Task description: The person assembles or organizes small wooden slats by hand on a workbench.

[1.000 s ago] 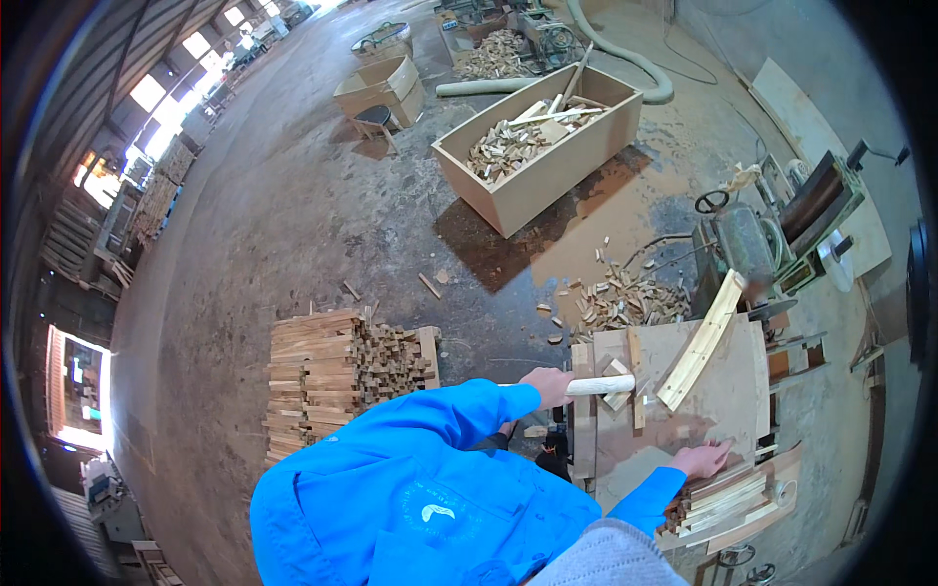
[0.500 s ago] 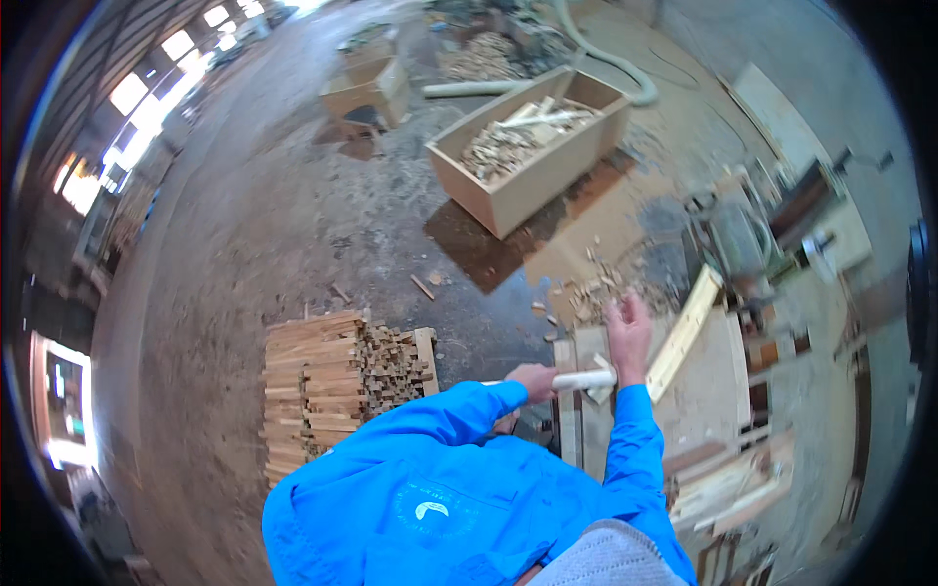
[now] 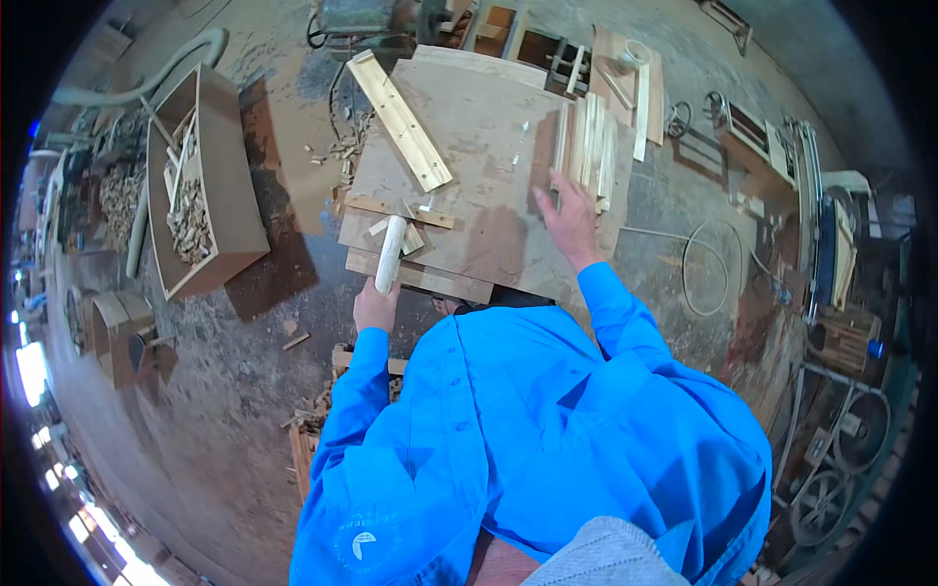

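Note:
My left hand [image 3: 375, 307] is closed round the lower end of a pale, rounded rod [image 3: 390, 256], which points away from me over the near left edge of the wooden work table [image 3: 493, 210]. Small wood offcuts [image 3: 415, 237] lie beside the rod's tip, next to a thin strip with dark holes [image 3: 430, 216]. My right hand [image 3: 571, 219] is over the table's right side, fingers apart and holding nothing. Its fingertips are close to a bundle of pale wood strips [image 3: 589, 146]; whether they touch is unclear.
A plank with holes [image 3: 401, 120] lies aslant on the table's far left. To the left, a large wooden box [image 3: 230, 220] of scraps stands on the floor. Beyond the table is a green machine [image 3: 366, 24]. A hose loop [image 3: 689, 278] lies on the right floor.
The view has swung to the right, bringing the table in front. My right hand has left the rod's tip and reached toward the strips. My left hand still grips the rod.

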Demonstrator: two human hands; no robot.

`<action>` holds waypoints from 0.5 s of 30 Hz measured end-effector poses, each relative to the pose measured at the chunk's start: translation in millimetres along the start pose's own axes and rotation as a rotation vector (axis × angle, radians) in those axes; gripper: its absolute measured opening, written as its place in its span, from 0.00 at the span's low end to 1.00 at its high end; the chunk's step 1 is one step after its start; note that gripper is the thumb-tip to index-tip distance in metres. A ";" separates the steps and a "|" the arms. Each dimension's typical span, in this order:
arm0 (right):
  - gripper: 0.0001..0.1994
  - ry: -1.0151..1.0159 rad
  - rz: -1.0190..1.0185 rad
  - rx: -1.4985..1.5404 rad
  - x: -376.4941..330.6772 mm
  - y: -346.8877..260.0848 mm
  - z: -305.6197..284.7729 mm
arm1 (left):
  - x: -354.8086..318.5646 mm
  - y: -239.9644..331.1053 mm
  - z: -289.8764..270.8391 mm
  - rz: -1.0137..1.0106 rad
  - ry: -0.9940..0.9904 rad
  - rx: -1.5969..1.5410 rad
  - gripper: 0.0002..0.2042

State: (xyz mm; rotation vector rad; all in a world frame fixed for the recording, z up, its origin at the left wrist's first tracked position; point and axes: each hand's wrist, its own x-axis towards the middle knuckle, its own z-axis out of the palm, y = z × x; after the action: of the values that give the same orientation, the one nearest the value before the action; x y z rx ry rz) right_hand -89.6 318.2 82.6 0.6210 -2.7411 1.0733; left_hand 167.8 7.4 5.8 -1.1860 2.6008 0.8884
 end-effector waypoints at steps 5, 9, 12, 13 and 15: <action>0.27 0.139 -0.077 -0.245 -6.7 25.0 -15.2 | -3.0 -0.9 9.5 0.034 -0.006 0.000 0.24; 0.28 0.169 -0.016 -0.323 8.2 36.7 -10.7 | -5.6 1.7 7.5 0.024 0.003 -0.018 0.24; 0.29 0.153 0.007 -0.442 19.0 42.1 -5.2 | -4.4 1.1 6.0 0.008 0.007 -0.007 0.25; 0.30 0.094 -0.027 -0.522 21.1 39.9 -2.6 | -4.2 1.0 5.1 0.004 0.012 -0.009 0.25; 0.31 0.035 -0.066 -0.602 24.9 36.1 2.5 | -4.7 0.2 3.8 0.011 0.008 -0.035 0.25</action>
State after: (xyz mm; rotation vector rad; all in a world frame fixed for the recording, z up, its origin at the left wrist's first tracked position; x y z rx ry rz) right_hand -127.3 332.2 65.0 0.5743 -2.7703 0.2057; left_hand 170.4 12.6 4.5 -1.1879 2.6107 0.9374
